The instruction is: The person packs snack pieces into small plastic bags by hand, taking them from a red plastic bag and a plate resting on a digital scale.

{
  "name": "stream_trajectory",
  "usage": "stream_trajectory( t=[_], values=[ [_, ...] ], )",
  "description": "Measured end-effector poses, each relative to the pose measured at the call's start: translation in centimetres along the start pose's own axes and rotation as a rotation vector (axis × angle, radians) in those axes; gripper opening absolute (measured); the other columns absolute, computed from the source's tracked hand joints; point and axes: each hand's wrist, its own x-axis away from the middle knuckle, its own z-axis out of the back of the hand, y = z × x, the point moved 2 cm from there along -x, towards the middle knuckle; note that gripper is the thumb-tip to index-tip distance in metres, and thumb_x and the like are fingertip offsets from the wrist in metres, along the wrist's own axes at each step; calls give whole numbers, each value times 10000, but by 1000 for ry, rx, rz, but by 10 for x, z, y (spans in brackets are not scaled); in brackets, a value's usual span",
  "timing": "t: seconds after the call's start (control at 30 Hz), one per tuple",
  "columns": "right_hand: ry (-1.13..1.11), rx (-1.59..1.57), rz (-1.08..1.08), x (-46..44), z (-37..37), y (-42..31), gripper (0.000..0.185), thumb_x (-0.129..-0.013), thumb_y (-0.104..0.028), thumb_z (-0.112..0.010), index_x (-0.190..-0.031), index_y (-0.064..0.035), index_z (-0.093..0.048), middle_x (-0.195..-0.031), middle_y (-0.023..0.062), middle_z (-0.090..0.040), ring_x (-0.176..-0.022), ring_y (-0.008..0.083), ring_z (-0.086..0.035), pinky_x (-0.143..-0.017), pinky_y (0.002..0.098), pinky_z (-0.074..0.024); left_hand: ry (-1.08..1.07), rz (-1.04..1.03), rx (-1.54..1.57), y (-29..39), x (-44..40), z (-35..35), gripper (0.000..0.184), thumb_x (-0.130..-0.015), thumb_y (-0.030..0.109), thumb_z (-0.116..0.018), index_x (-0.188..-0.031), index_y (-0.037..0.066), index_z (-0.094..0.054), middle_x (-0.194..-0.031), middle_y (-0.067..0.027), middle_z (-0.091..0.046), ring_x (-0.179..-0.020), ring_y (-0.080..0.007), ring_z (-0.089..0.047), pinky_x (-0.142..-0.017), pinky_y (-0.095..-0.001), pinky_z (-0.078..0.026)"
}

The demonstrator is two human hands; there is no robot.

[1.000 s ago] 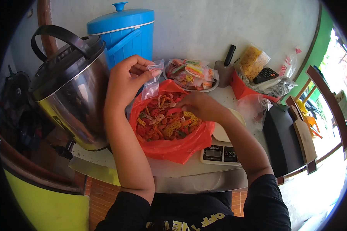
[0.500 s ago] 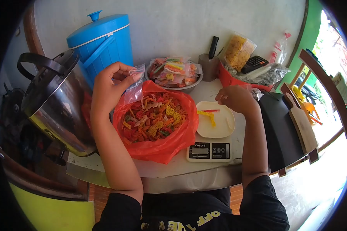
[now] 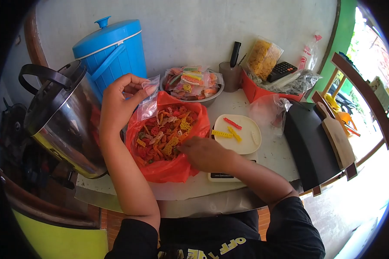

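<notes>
Pinched in my left hand (image 3: pixel 124 100) is a small clear plastic bag (image 3: pixel 149 105), hanging above the left rim of the red plastic bag (image 3: pixel 175 172). Colourful crackers (image 3: pixel 166 131) in red, orange, yellow and pale shades fill the red bag. My right hand (image 3: pixel 207 153) reaches over that bag's right edge, its closed fingertips down at the crackers; what they hold, if anything, is hidden. To its right, a cream square plate (image 3: pixel 248 146) with several loose cracker pieces sits on a kitchen scale (image 3: pixel 220 177), partly covered by my right forearm.
Behind the red bag stands a metal bowl (image 3: pixel 212 101) of filled packets. A blue bucket (image 3: pixel 123 60) and a steel pot (image 3: pixel 73 134) are at left. At right are a red box (image 3: pixel 253 90), a loose clear bag (image 3: pixel 270 113), a black case (image 3: pixel 304 151) and a wooden board (image 3: pixel 339 138).
My right hand has moved left from beside the red box, across the plate, to the crackers in the red bag. The pieces on the plate lie differently. My left hand keeps its clear bag.
</notes>
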Motion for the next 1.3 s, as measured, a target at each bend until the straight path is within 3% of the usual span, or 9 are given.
stream_trajectory(
  t=[0.07,0.27,0.4,0.5,0.7,0.8,1.1,1.2,1.3],
  values=[
    [222,-59,61,-3,-22,2,443,-835,-108,-550,-1265,-7,-585,-1123,179,-653,-1089,329,-619,-923,413,-503,-6,9,-14,1,0,-1,233,-807,230,-790,-934,53,-706,-819,-40,-721,-772,-120,-661,-719,-276,-456],
    [-27,-522,-31,4,38,19,361,-893,-115,-539,-1244,-87,-619,-1146,125,-670,-1095,282,-626,-922,395,-503,-20,1,-35,11,0,-16,211,-809,196,-783,-936,46,-705,-817,-36,-716,-760,-120,-662,-695,-271,-464],
    [106,-62,-248,34,67,104,255,-874,-171,-629,-1112,-118,-704,-967,62,-717,-976,239,-660,-860,380,-515,-43,-21,25,20,-1,-31,228,-833,215,-783,-934,31,-693,-800,-6,-690,-749,-71,-622,-685,-229,-457],
    [-180,-69,-529,49,97,106,242,-839,-191,-650,-1069,-151,-711,-1058,99,-698,-1064,287,-634,-895,416,-497,-55,-34,35,29,-1,-46,228,-838,213,-781,-936,28,-690,-794,-9,-691,-746,-70,-626,-678,-227,-468],
    [-129,-104,-478,59,44,145,273,-839,-202,-674,-1108,-160,-678,-1154,105,-644,-1118,290,-605,-915,405,-495,-138,-17,261,32,-1,-84,223,-847,204,-779,-935,24,-681,-798,-18,-686,-742,-71,-621,-665,-226,-484],
    [-21,-82,-412,65,42,151,337,-814,-142,-678,-1149,-101,-663,-1017,134,-652,-1024,287,-617,-894,370,-481,-156,11,278,36,1,-97,216,-844,189,-783,-932,24,-674,-817,-20,-685,-744,-74,-620,-678,-228,-489],
    [-92,24,-631,66,52,158,207,-786,-174,-683,-982,-139,-740,-1033,61,-709,-936,287,-673,-820,401,-528,-258,53,542,22,8,-141,189,-844,118,-772,-922,13,-636,-854,-42,-691,-774,-91,-640,-714,-235,-506],
    [27,18,-574,71,65,165,218,-787,-119,-662,-991,-108,-738,-919,73,-701,-843,236,-680,-775,369,-534,-307,97,489,18,10,-143,191,-833,109,-781,-924,8,-646,-850,-41,-703,-776,-89,-652,-732,-239,-515],
    [507,-373,-294,83,98,164,126,-822,-96,-690,-935,-56,-729,-862,87,-645,-786,215,-658,-756,317,-532,-323,100,486,16,11,-144,205,-808,82,-795,-922,2,-644,-830,-44,-706,-769,-85,-654,-737,-241,-518]
  ],
)
